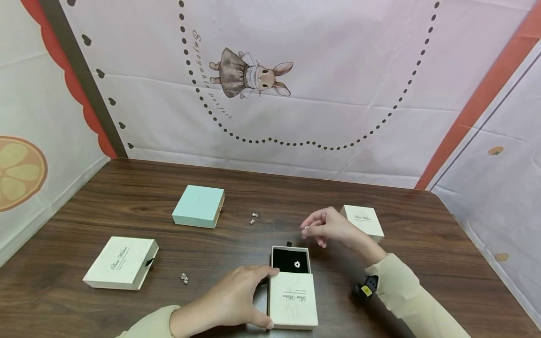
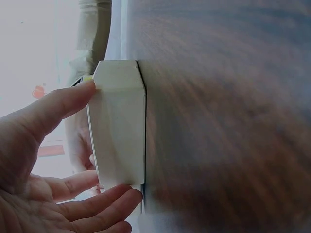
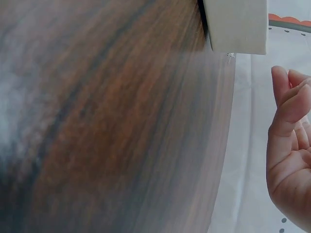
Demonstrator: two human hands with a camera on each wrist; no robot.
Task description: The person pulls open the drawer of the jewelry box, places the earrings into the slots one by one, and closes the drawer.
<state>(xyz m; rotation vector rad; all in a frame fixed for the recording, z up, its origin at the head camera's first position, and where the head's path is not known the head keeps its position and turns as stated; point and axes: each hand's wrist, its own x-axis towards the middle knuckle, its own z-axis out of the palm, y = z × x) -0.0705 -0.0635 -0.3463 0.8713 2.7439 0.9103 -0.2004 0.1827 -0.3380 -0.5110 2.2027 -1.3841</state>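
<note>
A cream jewelry box lies on the table with its drawer slid partly out on the far side. On the drawer's black lining sits one flower-shaped stud earring. My left hand grips this box from the left, thumb at the near corner and fingers toward the far end; the left wrist view shows the box side between them. Beyond the drawer, my right hand is raised above the table, thumb and index finger pinching a tiny pale earring, mostly hidden by the fingertips.
A light blue box stands at the back, near a pair of earrings. At left is another cream box beside more small earrings. A cream box stands behind my right wrist. Printed cloth hangs behind the table.
</note>
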